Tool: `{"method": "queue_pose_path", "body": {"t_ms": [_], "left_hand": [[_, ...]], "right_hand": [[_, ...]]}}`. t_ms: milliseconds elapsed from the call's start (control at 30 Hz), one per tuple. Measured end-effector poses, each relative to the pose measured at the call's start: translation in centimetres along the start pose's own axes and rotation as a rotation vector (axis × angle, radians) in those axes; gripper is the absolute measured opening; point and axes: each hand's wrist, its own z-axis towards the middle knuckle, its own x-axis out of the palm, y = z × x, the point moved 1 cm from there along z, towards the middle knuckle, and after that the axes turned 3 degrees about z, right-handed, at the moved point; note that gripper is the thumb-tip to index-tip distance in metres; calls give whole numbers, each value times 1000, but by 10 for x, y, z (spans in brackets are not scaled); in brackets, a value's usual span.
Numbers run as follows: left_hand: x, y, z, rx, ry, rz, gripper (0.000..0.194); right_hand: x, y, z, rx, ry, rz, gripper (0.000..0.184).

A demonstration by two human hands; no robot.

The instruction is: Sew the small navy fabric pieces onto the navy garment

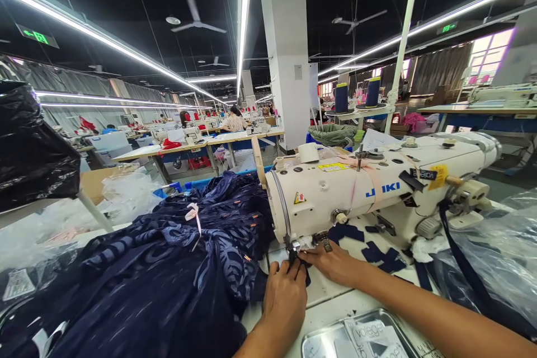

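At the left edge we saw a black plastic bag (37, 145), with crumpled clear plastic (130, 196) to its right. From the lower left to the centre we noted a heap of navy garments (155, 274), patterned in lighter blue, with a pale ribbon (193, 213) on top. Above the heap, in the middle distance, we observed a co-worker (235, 122) in a light patterned top. Low at centre we found the left hand (285, 293), its fingers bent and close together, the tips at a dark piece of cloth (308, 276) that lay just below the needle end of the sewing machine (319, 196). The right hand (331, 262) reached in from the lower right, its fingers narrowly spaced and directed at the same cloth; we could not tell whether either hand pinched it. Below the right forearm we saw a metal tray (327, 341) with printed labels (373, 335). Above the machine stood two dark thread cones (341, 98); behind the forearm lay loose navy pieces (388, 260). At the right edge we recorded a dark strap (465, 268) over clear sheeting (514, 260).
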Motion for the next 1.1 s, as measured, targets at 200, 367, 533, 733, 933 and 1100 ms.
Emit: {"method": "queue_pose_path", "body": {"t_ms": [200, 367, 533, 733, 933, 1100], "left_hand": [[9, 0, -7, -4, -93, -60, 31], [17, 12, -15, 26, -100, -202, 43], [-11, 28, -10, -52, 58, -327, 46], [-22, 22, -5, -107, 65, -251, 40], [-17, 18, -11, -94, 65, -260, 40], [-13, 17, -14, -44, 65, -214, 41]], "right_hand": [[2, 0, 1, 42, 18, -16, 34], [3, 0, -1, 71, -7, 28, 29], [3, 8, -5, 76, -18, 86, 23], [8, 12, -5, 118, -33, 175, 26], [14, 2, -8, 185, -43, 410, 28], [12, 0, -10, 135, -47, 429, 26]]}}
